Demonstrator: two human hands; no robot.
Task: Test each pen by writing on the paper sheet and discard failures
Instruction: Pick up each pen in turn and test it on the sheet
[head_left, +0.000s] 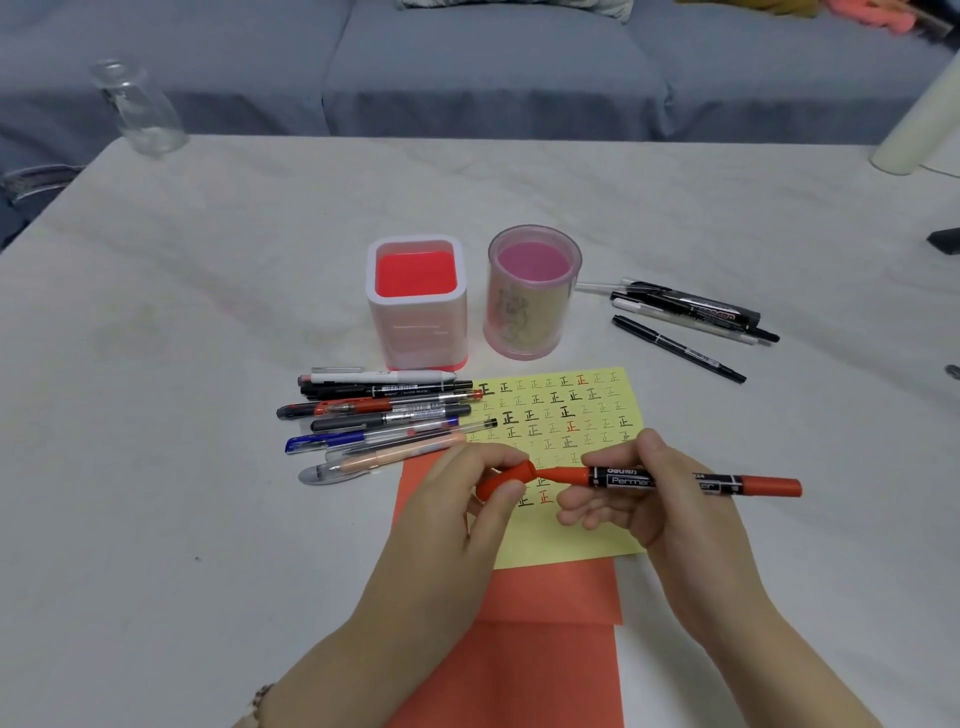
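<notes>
The left hand (457, 504) pinches a red cap (506, 480) in curled fingers (480, 460), right at the tip of the red marker (621, 478). The right hand (649, 499) grips the marker's barrel just above the yellow paper sheet (571, 543) on the counter (208, 312)

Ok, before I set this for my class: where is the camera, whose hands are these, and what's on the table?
There is no machine: a person wears a camera on the head, looking down at their own hands. The left hand holds a red cap; the right hand holds the uncapped red marker over a yellow sheet full of test marks. Also on the table: a bunch of pens beside the sheet, black pens farther right, a square cup and a round cup.
</notes>
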